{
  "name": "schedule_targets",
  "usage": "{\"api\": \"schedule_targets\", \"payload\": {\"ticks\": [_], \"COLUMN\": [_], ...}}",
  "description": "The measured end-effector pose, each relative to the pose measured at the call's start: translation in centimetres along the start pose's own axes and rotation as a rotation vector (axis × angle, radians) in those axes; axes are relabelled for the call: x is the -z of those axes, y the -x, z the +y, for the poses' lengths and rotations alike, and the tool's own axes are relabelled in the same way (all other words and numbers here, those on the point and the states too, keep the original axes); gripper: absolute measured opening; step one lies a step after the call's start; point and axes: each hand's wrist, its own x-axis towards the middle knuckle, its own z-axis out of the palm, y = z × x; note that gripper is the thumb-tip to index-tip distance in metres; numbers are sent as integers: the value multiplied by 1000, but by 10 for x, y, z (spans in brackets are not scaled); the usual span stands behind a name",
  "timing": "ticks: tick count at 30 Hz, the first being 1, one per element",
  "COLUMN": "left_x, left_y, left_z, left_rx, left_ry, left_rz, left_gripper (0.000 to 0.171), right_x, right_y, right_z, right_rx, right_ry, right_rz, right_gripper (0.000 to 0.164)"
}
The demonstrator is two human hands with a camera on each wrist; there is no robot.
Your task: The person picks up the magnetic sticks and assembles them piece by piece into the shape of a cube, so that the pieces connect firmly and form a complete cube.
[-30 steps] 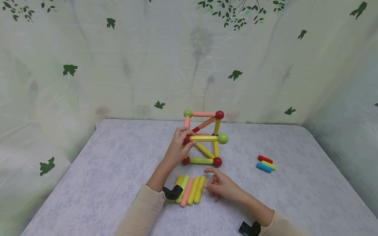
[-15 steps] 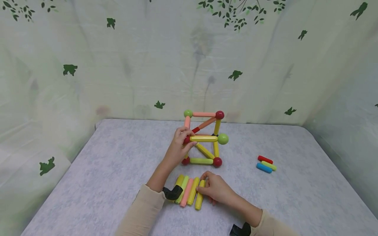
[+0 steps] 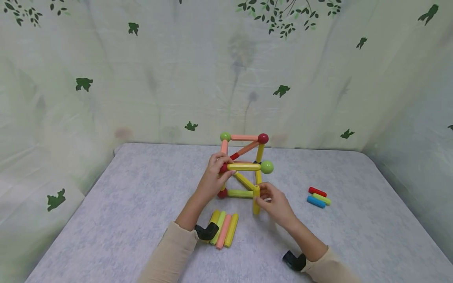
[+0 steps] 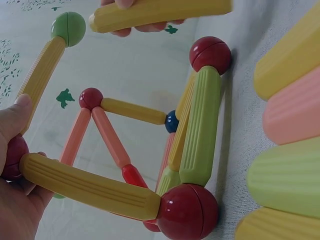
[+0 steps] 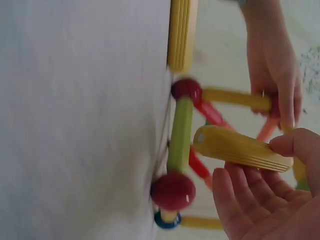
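A frame of magnetic rods and balls (image 3: 242, 193) stands on the table. My left hand (image 3: 212, 173) grips its near red ball (image 4: 15, 157), from which a yellow rod (image 3: 244, 167) runs right to a green ball (image 3: 267, 167). My right hand (image 3: 277, 206) pinches a loose yellow magnetic rod (image 5: 242, 149) between thumb and fingers. In the head view that rod is upright, in front of the lower right corner, and hides the red ball there. The right wrist view shows this lower red ball (image 5: 173, 192) apart from the rod.
Several loose rods, yellow, green and pink (image 3: 223, 231), lie side by side in front of the frame, partly behind the left wrist's black camera (image 3: 208, 231). Short red, green and blue rods (image 3: 316, 201) lie on the right. A leaf-patterned curtain (image 3: 159, 78) hangs behind the table.
My right hand took the rightmost yellow rod from the row, lifted it forward and turned it upright near the frame's lower right corner. The left hand stays on the red ball.
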Motion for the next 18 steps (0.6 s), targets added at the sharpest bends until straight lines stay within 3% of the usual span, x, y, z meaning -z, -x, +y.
{"api": "schedule_targets", "payload": {"ticks": [3, 7, 12, 18], "left_x": [0, 0, 0, 1], "left_y": [0, 0, 0, 1], "left_z": [0, 0, 0, 1], "left_rx": [0, 5, 20, 39], "left_ry": [2, 2, -1, -2], "left_rz": [0, 0, -7, -6], "left_gripper": [23, 22, 23, 26], "right_x": [12, 22, 25, 24], "right_y": [-10, -21, -26, -28], "right_z": [3, 6, 9, 11], "right_rx": [-2, 33, 92, 66], "right_ry": [37, 11, -30, -32], "right_rz": [80, 118, 132, 113], "right_gripper": [28, 27, 27, 27]}}
